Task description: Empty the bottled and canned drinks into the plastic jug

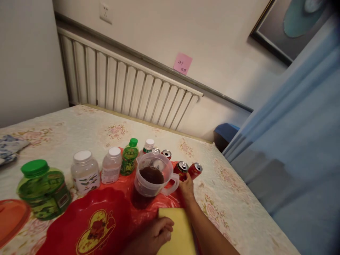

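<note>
My right hand [186,188] is closed around a dark red and black drink can [182,173] with an opened top, standing among other cans. A second red can [196,170] stands just to its right. My left hand [158,232] hovers over a yellow sheet or cloth [177,226], its fingers loosely bent, slightly apart and holding nothing. Ahead of it stands a clear plastic measuring jug [151,191] with dark brown liquid in it; its handle points toward my right hand. Another red can [166,154] is partly hidden behind the jug.
A scalloped red tray [66,226] lies at the front left on red plastic [127,187]. Left of the jug are a green bottle [129,157], two clear jars [85,173] and a big green jar [44,193]. An orange lid [12,219] lies far left; a blue curtain [297,141] hangs right.
</note>
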A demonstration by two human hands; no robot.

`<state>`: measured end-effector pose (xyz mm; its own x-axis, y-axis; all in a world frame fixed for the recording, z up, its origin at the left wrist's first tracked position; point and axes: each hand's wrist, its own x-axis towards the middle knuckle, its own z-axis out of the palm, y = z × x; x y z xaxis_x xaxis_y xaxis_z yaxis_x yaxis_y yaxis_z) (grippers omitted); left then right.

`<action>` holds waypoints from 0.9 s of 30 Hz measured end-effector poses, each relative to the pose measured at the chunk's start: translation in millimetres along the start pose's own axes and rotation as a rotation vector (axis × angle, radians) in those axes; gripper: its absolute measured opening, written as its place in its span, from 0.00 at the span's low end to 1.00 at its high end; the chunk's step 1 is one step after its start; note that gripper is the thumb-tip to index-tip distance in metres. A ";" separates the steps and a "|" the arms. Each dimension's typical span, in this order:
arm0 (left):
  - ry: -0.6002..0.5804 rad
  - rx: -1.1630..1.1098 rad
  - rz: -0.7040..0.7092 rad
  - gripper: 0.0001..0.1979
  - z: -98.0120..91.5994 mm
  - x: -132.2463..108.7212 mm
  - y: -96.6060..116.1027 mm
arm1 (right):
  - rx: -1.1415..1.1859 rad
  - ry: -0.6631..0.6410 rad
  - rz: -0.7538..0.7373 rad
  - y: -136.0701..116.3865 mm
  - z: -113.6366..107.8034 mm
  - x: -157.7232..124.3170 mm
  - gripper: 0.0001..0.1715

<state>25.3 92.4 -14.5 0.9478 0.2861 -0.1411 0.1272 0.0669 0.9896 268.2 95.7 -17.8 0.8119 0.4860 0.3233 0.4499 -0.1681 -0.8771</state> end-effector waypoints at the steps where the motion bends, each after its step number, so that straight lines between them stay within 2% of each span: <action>1: 0.012 -0.001 0.004 0.17 1.1 0.4 -0.6 | -0.026 0.003 0.011 -2.8 -6.4 -3.8 0.27; 4: 0.098 0.023 0.021 0.14 6.8 2.0 -6.3 | -0.089 0.022 0.042 -11.1 -31.2 -19.1 0.28; 8: 0.302 0.020 0.061 0.10 21.4 2.7 -15.5 | -0.079 0.047 0.069 -17.6 -72.3 -48.2 0.26; 11: 0.473 -0.001 0.067 0.13 35.6 2.2 -19.0 | -0.094 0.070 0.060 -17.6 -102.1 -73.2 0.24; 15: 0.598 0.020 0.062 0.17 51.4 1.8 -22.8 | -0.130 0.104 0.096 -11.4 -132.2 -103.9 0.22; 20: 0.673 0.033 0.055 0.24 56.3 6.5 -29.2 | -0.070 0.052 0.138 3.3 -153.5 -129.6 0.25; 27: 0.781 0.060 0.065 0.26 57.7 13.8 -35.6 | -0.004 0.051 0.186 26.5 -164.3 -142.9 0.28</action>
<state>50.7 38.8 -50.2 0.4762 0.8785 -0.0389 0.1148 -0.0183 0.9932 225.2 -119.0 -28.8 0.8990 0.4023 0.1733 0.2917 -0.2547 -0.9220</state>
